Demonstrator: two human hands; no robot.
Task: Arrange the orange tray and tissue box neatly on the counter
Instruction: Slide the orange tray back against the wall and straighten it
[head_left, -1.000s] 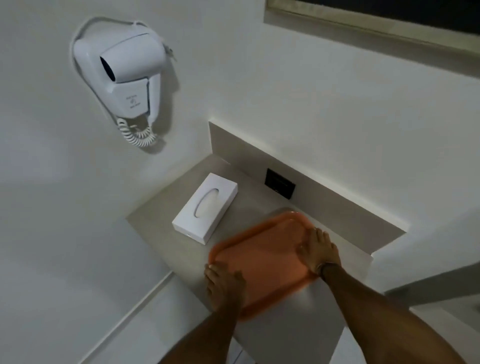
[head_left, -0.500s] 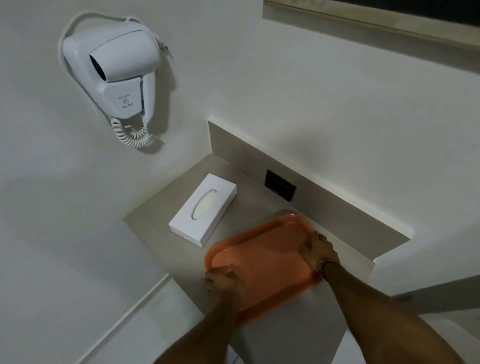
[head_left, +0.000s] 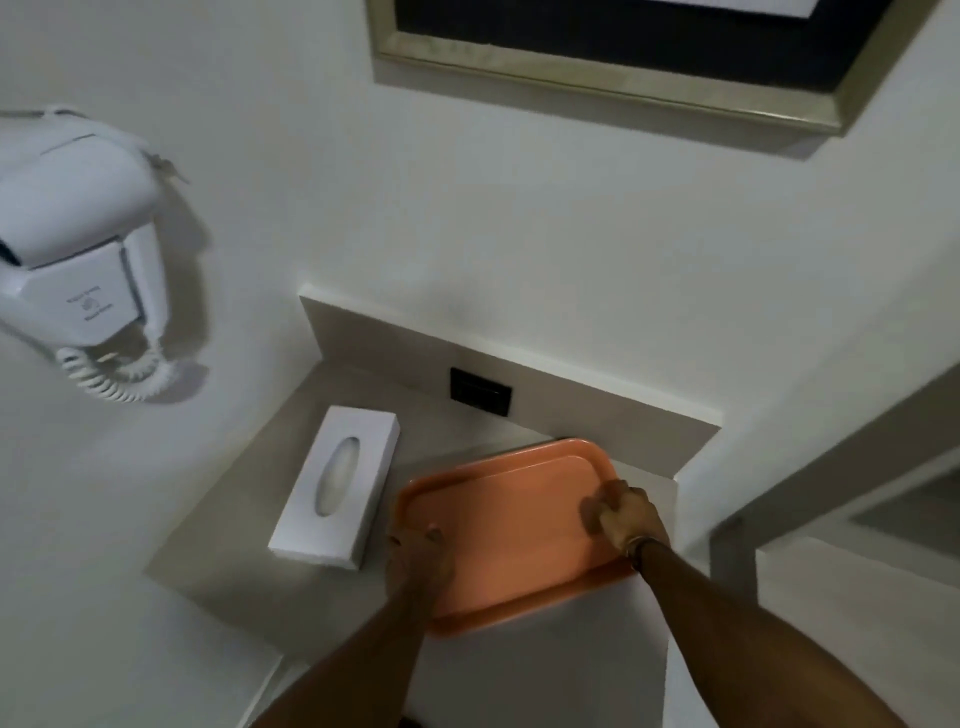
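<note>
An orange tray (head_left: 506, 525) lies on the beige counter (head_left: 249, 525), its far corner close to the back ledge. My left hand (head_left: 418, 558) grips the tray's near left edge. On the tray's right edge my right hand (head_left: 621, 514) is closed, fingers curled over the rim. A white tissue box (head_left: 337, 486) with an oval slot lies flat on the counter just left of the tray, a narrow gap between them. Whether the tray rests flat or is slightly raised I cannot tell.
A white wall-mounted hair dryer (head_left: 78, 270) with a coiled cord hangs at the left. A dark socket plate (head_left: 480, 391) sits in the back ledge behind the tray. A framed picture (head_left: 623, 47) hangs above. The counter's front edge drops off below my forearms.
Both hands went from lying flat on the tray to curling around its edges. The tray has turned a little, its long side now more square to the back ledge. The view shifted left.
</note>
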